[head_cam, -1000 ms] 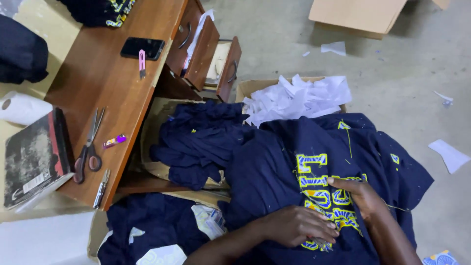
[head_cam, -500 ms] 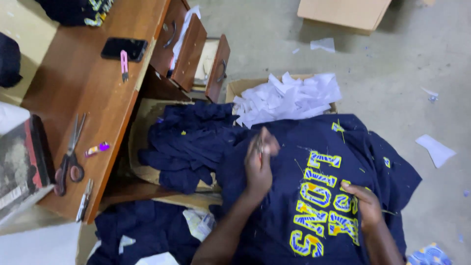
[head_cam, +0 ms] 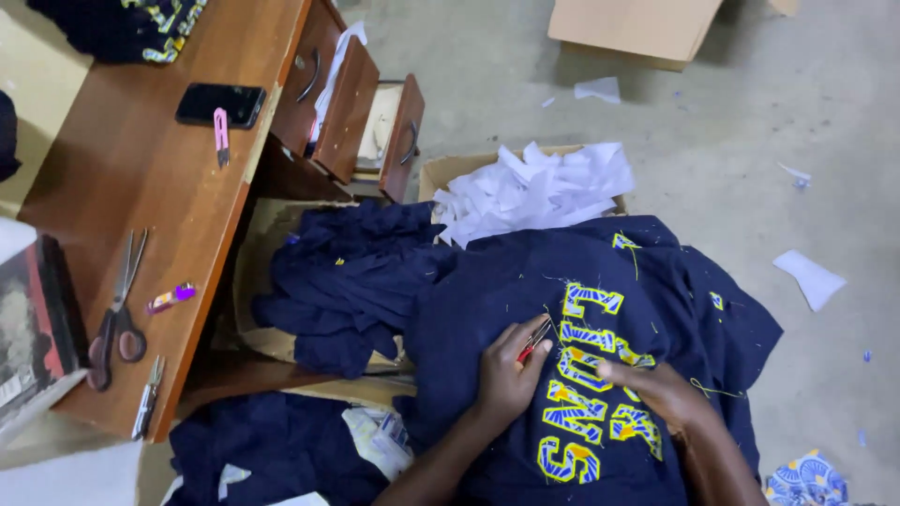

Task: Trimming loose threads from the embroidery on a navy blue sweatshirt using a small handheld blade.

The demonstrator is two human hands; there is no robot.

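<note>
Left hand point(head_cam: 506, 375) pinched on red snips point(head_cam: 534, 340); right hand point(head_cam: 656, 389) flat, pressing navy garment point(head_cam: 600, 281) — could nick cloth if blades dip.

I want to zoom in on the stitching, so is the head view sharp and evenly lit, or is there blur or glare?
Head view: light soft and even, no hard shadows or glare; the navy garment, left hand with its small red-handled snips, and right hand are fairly sharp; fine threads stay too small to resolve.

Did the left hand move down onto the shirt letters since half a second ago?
Yes. The left hand has come down from above the yellow letters and now rests beside them, holding a small red tool.
</note>
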